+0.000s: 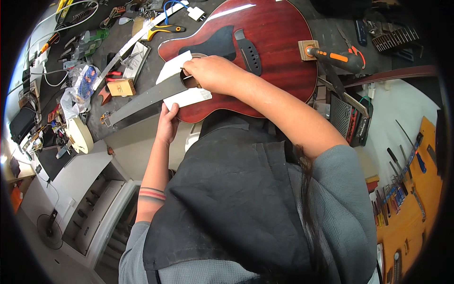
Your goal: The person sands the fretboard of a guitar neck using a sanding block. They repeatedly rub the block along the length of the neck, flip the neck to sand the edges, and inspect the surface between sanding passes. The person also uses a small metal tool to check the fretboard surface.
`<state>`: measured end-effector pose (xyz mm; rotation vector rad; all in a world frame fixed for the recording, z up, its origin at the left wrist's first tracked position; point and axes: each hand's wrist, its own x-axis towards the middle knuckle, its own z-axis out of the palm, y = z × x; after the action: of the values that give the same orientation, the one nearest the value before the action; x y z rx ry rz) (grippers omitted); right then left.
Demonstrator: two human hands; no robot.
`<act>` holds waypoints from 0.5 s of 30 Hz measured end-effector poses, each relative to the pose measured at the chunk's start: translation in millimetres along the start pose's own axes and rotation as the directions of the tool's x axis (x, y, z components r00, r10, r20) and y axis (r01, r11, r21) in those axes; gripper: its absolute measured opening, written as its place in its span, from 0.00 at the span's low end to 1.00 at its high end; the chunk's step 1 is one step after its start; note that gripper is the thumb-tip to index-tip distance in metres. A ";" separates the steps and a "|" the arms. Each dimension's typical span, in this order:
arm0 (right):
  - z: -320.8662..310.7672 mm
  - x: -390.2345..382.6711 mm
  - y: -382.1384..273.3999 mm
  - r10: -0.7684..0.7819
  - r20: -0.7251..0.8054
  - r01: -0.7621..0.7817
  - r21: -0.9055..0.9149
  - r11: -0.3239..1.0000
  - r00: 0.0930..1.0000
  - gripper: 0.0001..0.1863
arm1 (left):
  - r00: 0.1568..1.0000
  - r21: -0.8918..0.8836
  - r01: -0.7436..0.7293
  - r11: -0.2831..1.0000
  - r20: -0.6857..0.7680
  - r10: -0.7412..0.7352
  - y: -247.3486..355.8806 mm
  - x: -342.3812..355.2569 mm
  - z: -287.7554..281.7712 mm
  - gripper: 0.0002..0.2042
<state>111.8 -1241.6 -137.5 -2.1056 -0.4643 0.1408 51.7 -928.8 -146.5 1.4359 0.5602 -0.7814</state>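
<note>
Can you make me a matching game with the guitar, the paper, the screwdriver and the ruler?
Things:
1. guitar
2. paper
3. screwdriver
4. ruler

Descriptions:
A. white, under the left hand
B. orange and black handle, right of the guitar
C. dark red wood, under the right hand
D. long and silvery, lying left of the guitar

Pairs: 1-C, 2-A, 3-B, 4-D

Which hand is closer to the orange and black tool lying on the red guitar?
The right hand. It rests at the guitar's sound hole, across the bridge from the orange-and-black tool. The left hand is farther, at the guitar's near edge by the white paper.
</note>
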 end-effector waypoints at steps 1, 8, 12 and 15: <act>3.5 1.5 4.6 -0.004 0.006 0.004 -0.005 1.000 1.000 0.10 | 1.000 0.002 0.003 1.000 0.000 -0.003 1.5 -0.8 0.2 0.31; 7.0 10.0 6.4 0.043 0.101 -0.046 0.023 0.999 0.994 0.12 | 1.000 0.011 0.004 1.000 -0.013 -0.004 2.7 -3.3 2.1 0.31; 8.9 9.6 8.8 0.016 0.084 -0.020 0.043 0.999 0.996 0.10 | 1.000 0.010 0.000 1.000 -0.008 0.000 1.9 -2.6 2.2 0.31; 9.8 12.1 10.0 0.033 0.097 -0.041 0.073 0.996 0.995 0.10 | 1.000 0.003 -0.009 1.000 0.000 0.009 1.4 -2.4 3.1 0.30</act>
<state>123.0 -1234.1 -150.2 -2.0404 -0.4696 0.2775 50.9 -931.6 -143.6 1.4405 0.5525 -0.7751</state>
